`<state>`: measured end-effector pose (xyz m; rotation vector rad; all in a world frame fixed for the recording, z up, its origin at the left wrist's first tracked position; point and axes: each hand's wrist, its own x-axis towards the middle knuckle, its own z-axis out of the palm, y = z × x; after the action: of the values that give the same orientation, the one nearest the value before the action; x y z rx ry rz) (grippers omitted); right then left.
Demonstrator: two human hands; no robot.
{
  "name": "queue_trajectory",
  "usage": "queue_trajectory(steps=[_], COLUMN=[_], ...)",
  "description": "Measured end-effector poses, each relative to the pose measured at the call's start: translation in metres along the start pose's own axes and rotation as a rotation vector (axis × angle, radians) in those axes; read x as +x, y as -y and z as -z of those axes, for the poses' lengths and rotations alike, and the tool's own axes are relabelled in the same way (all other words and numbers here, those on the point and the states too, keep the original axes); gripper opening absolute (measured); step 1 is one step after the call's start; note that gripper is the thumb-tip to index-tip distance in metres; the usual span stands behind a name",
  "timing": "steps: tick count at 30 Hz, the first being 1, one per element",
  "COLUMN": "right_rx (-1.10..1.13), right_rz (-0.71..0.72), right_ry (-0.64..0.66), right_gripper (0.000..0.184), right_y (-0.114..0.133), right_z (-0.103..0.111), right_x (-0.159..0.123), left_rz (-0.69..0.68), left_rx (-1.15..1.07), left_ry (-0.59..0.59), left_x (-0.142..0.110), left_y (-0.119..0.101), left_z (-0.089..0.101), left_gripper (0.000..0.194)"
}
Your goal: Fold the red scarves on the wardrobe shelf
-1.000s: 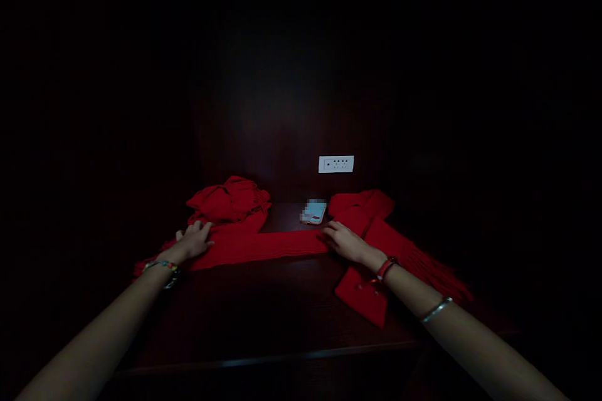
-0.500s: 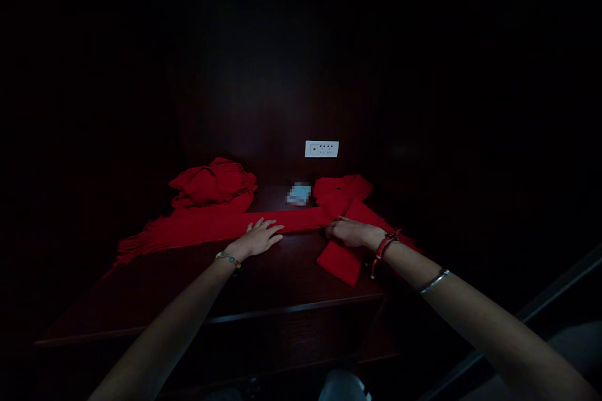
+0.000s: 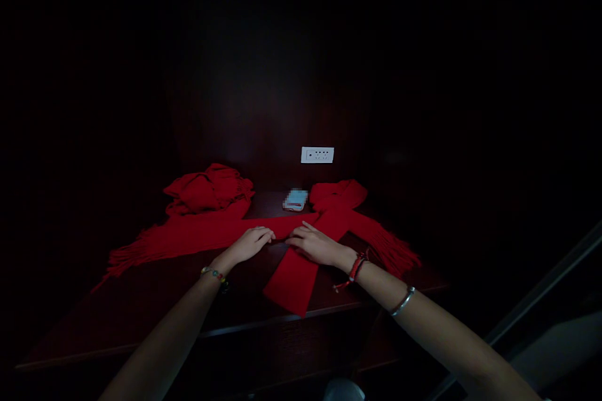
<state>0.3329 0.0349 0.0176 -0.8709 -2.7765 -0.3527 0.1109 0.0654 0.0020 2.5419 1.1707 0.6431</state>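
Observation:
A red fringed scarf (image 3: 216, 235) lies stretched along the dark wooden shelf, its left end spreading into tassels. At the scarf's near edge, my left hand (image 3: 254, 244) has its fingers curled together on the cloth. Just to the right, my right hand (image 3: 314, 245) bends its fingers around the red cloth, partly hiding where they grip. From beneath that hand a flat folded flap (image 3: 292, 285) slants toward me, reaching the shelf's front edge. Behind it the cloth continues into a looped part (image 3: 338, 193), and a fringed end (image 3: 388, 244) lies to the right.
A heap of red fringed cloth (image 3: 209, 191) sits at the back left. Against the back is a small light-blue object (image 3: 295, 200), blurred out. A white wall socket (image 3: 317, 155) is set in the dark panel above the shelf (image 3: 164, 307). The surroundings are very dark.
My right hand has moved left and toward me, drawing the folded flap left and nearer the shelf's front edge. My left hand's fingers, spread before, are now curled together.

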Motion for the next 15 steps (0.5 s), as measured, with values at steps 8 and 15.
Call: queue_trajectory(steps=[8,15], right_rx=[0.078,0.180], right_rz=[-0.783,-0.876], right_ry=[-0.037,-0.060], right_gripper=[0.037,0.044], right_y=[-0.091,-0.108], right_z=[-0.001,-0.018], right_x=[-0.031,-0.022], left_rz=[0.100,0.102], left_rx=[-0.320,-0.593], left_ry=[0.240,0.569], left_x=[0.002,-0.010], left_y=[-0.028,-0.037], left_z=[-0.024,0.016], left_gripper=[0.045,0.026])
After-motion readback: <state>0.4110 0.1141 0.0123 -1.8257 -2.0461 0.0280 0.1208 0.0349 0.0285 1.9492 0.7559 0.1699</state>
